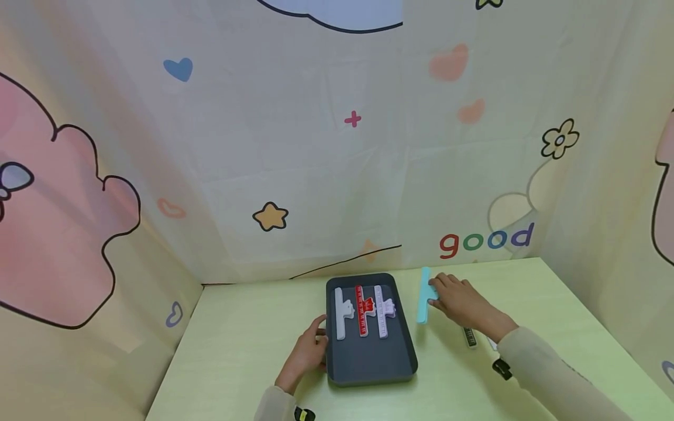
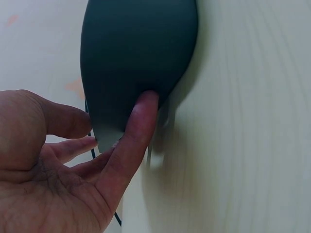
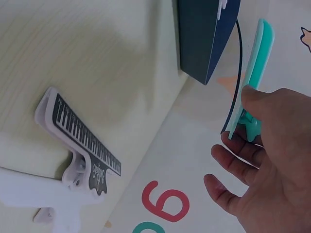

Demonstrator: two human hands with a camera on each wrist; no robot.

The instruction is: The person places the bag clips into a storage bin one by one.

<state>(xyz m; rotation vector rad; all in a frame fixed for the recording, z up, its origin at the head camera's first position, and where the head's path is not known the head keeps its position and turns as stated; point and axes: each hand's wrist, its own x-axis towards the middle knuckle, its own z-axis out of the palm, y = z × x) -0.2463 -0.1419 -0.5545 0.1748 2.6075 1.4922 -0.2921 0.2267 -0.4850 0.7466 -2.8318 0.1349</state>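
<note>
The teal clip (image 1: 423, 295) is lying on the bench (image 1: 242, 345) just beside the right rim of the dark grey tray (image 1: 368, 362), running parallel to it with a narrow strip of bare bench showing between. The right hand (image 1: 455, 298) is pinching the clip's handle, thumb on top and fingers (image 3: 233, 155) loosely spread beneath. The left hand (image 1: 308, 351) is resting against the tray's left wall, fingers (image 2: 138, 126) straight and relaxed, one fingertip touching the rim. Inside the tray, a white clip (image 1: 342, 313), a red clip (image 1: 363, 310) and a lilac clip (image 1: 382, 310) are lying side by side at the far end, leaving the near half bare. A piano-key clip (image 3: 85, 141) is lying on the bench near the right wrist. Cartoon-printed cloth (image 1: 316, 146) is enclosing the bench.
</note>
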